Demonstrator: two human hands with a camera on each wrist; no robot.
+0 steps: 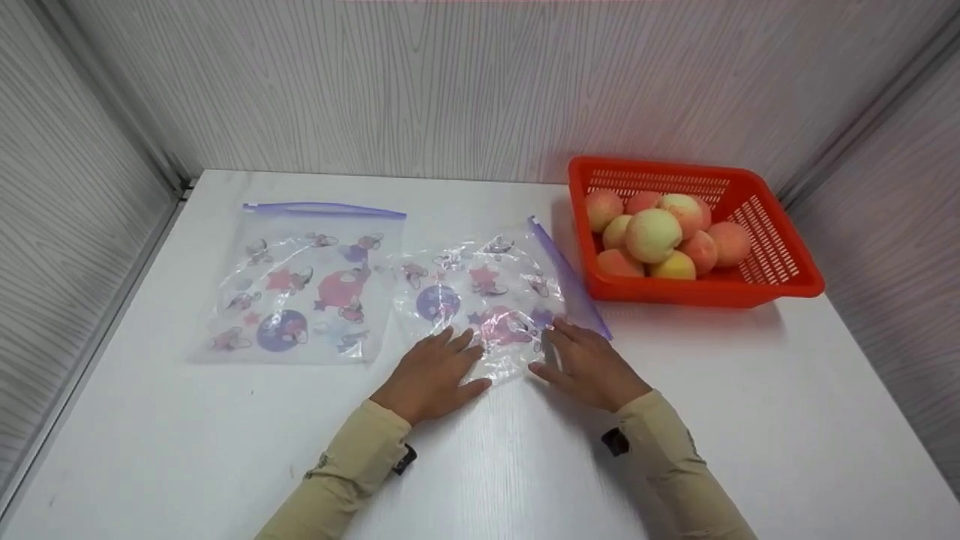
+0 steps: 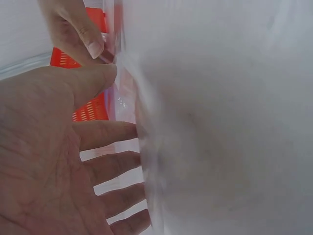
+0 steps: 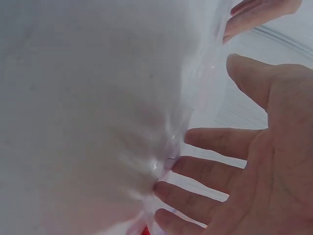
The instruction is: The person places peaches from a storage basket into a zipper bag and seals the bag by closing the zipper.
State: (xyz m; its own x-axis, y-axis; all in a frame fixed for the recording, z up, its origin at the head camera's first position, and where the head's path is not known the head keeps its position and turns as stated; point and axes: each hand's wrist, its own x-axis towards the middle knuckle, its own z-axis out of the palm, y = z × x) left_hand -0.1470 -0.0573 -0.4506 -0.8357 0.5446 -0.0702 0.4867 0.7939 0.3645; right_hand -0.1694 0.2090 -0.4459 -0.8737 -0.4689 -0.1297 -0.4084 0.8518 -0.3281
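Note:
Two clear zip bags printed with pink and purple cartoon figures lie on the white table. The right-hand zip bag (image 1: 487, 289) is turned at an angle, its purple zip edge towards the red basket. My left hand (image 1: 435, 375) touches its near left part with fingers spread and straight. At its near right part my right hand (image 1: 592, 365) rests with fingers extended, beside the zip strip. Both wrist views show the spread fingers of the left hand (image 2: 54, 147) and right hand (image 3: 264, 166) meeting the film. The left-hand zip bag (image 1: 300, 289) lies flat, its purple zip at the far side.
A red plastic basket (image 1: 705, 291) holding several peaches (image 1: 654, 235) stands at the back right, close to the angled bag's zip. Wood-grained panels (image 1: 375, 90) enclose the table (image 1: 187, 450) at the back and both sides.

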